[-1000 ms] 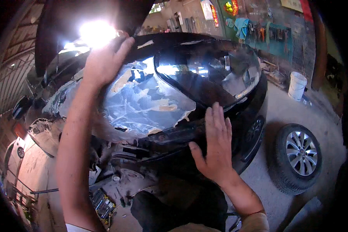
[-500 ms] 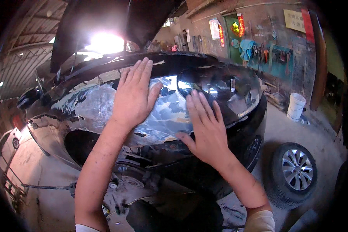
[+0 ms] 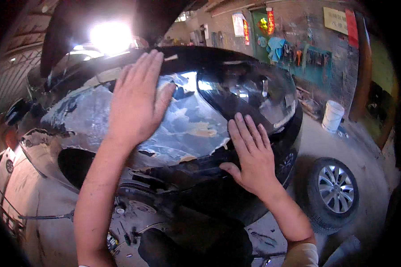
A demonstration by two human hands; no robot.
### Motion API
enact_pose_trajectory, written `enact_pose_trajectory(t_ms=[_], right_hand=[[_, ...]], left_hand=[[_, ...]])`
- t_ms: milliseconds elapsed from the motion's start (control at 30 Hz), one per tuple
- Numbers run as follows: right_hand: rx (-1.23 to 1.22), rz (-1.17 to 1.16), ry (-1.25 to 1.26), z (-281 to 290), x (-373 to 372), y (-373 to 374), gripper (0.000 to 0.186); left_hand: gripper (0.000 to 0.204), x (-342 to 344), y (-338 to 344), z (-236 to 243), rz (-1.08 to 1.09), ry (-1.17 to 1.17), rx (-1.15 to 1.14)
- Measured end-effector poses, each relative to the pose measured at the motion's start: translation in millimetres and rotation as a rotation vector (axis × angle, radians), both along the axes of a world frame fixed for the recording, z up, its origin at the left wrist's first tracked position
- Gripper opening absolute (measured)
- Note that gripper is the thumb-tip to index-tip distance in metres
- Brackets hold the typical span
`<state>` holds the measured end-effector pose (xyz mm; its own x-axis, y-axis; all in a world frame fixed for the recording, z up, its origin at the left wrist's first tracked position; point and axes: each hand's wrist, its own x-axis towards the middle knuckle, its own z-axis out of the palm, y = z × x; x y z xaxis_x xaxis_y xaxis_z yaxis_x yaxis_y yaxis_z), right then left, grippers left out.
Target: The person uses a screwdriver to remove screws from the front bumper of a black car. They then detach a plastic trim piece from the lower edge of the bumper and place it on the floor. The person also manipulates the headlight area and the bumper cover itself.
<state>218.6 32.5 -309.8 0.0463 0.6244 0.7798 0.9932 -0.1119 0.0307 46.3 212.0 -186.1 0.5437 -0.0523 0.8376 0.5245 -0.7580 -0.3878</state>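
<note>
A black car's front fender (image 3: 178,138) spreads before me, its middle sanded down to pale grey and blue-white patches with ragged paint edges. Flat on its upper part lies my left hand (image 3: 138,95), fingers stretched toward the hood edge and thumb out to the right. My right hand (image 3: 252,155) is open too, its fingers over the black bodywork just below the headlight (image 3: 249,91) and right of the sanded patch. Whether its palm touches the panel I cannot tell. Neither hand holds anything.
Right of the car a wheel with a silver rim (image 3: 336,189) lies on the floor. Behind it stands a white bucket (image 3: 333,116). Tools hang on a teal wall board (image 3: 314,66). Under the fender the wheel hub (image 3: 142,205) is bare, with small tools on the floor nearby.
My right hand has moved right and down, off the sanded patch to below the headlight. My left hand stays on the upper fender, slightly further left. The whole view has shifted a little.
</note>
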Motion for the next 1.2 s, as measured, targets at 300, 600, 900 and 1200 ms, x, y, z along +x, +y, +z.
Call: enact_pose_trajectory(t_ms=[300, 600, 900, 1200], right_hand=[[-0.020, -0.028, 0.052, -34, 19, -20, 0.080], [0.010, -0.040, 0.067, -23, 17, -15, 0.075], [0.052, 0.007, 0.018, 3, 9, 1, 0.074], [0.079, -0.006, 0.055, -9, 10, -7, 0.069]], left_hand=[[0.055, 2, 5, -3, 0.052, -0.018, 0.036], [0.053, 2, 1, -2, 0.030, -0.017, 0.047], [0.057, 1, 4, -3, 0.046, -0.029, 0.047], [0.056, 2, 6, -5, 0.044, -0.032, 0.058]])
